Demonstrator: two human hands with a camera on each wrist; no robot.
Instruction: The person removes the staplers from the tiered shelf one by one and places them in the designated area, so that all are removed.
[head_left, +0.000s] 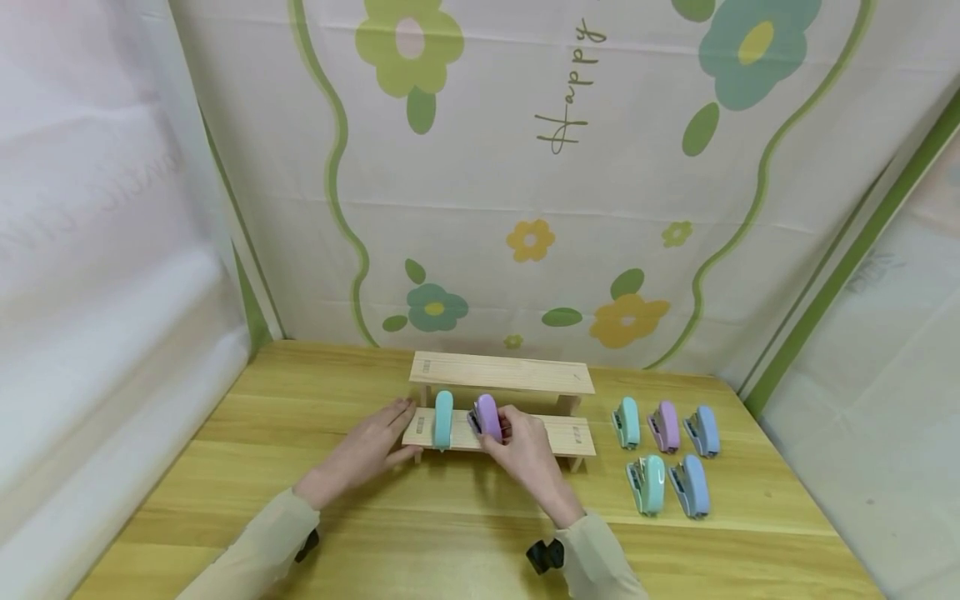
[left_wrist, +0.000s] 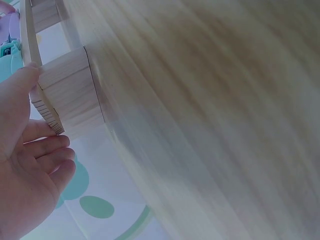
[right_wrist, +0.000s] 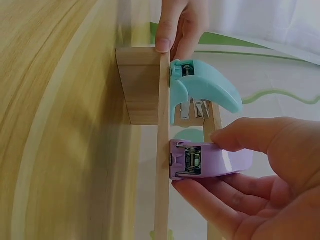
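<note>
On the lower step of a two-tier wooden shelf (head_left: 558, 433), a teal stapler (head_left: 443, 421) stands near the left end. To its right, my right hand (head_left: 525, 442) holds a purple stapler (head_left: 488, 417) between thumb and fingers. That purple stapler (right_wrist: 220, 160) has its end against the board in the right wrist view. My left hand (head_left: 371, 446) grips the left end of the lower board, thumb at the front edge and fingers around the end. In the left wrist view, the left hand's thumb (left_wrist: 25, 80) touches the board's edge.
Right of the shelf, several staplers stand in two rows on the wooden table (head_left: 450, 533): a teal stapler (head_left: 626, 422), a purple one (head_left: 664, 427) and a blue one (head_left: 702, 431) behind, another teal (head_left: 647, 485) and another blue (head_left: 691, 487) in front. A flowered cloth (head_left: 480, 183) hangs behind.
</note>
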